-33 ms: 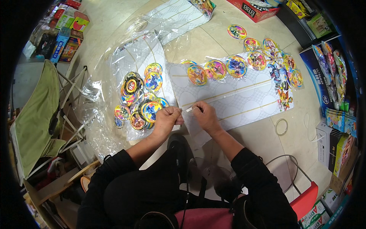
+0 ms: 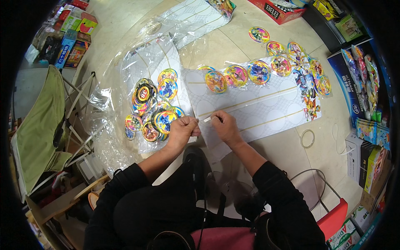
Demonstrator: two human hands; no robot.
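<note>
My right hand (image 2: 226,128) pinches a small white strip (image 2: 207,119) between thumb and forefinger; its material is too small to tell. Close beside it, my left hand (image 2: 182,132) has its fingers curled and the tips pressed together. What they hold, if anything, I cannot make out. Both hands are over the near edge of a large white sheet (image 2: 254,109) printed with pale circles and gold lines. Left of my left hand lies a pile of round, colourful picture discs (image 2: 165,121). More discs in clear wrapping (image 2: 258,72) are lined up along the sheet's far edge.
Crumpled clear plastic film (image 2: 110,121) spreads over a second white sheet (image 2: 132,68) at left. A green folding chair (image 2: 39,121) stands far left. At right are a coil of pale tape (image 2: 307,138), stacked boxes (image 2: 355,160) and a red stool (image 2: 335,217).
</note>
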